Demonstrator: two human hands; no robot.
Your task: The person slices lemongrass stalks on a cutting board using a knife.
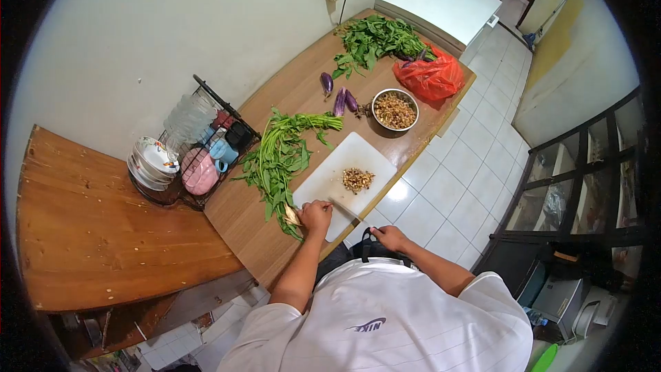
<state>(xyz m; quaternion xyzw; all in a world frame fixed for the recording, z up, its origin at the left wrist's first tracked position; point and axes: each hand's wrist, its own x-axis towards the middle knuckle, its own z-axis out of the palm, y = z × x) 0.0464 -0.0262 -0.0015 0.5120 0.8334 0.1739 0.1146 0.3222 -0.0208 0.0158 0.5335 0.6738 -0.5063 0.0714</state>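
Note:
My right hand [390, 238] is wrapped round the handle of a kitchen knife [353, 213], its blade slanting over the near part of the white cutting board [351, 146]. At the board's left edge, close to the knife tip, my left hand [317, 215] has its fingers drawn together; I cannot tell what is between them. A small heap of chopped brown bits [358, 180] lies on the board. Just left of my left hand is a pale yellowish piece [292, 215], beside a bunch of leafy green stems [282, 151].
A metal bowl [376, 113] of chopped brown bits stands beyond the board. Purple eggplants [339, 101], more leafy greens [379, 40] and a red plastic bag [434, 79] lie farther back. A dish rack [237, 116] with plates and cups stands left, near the wall.

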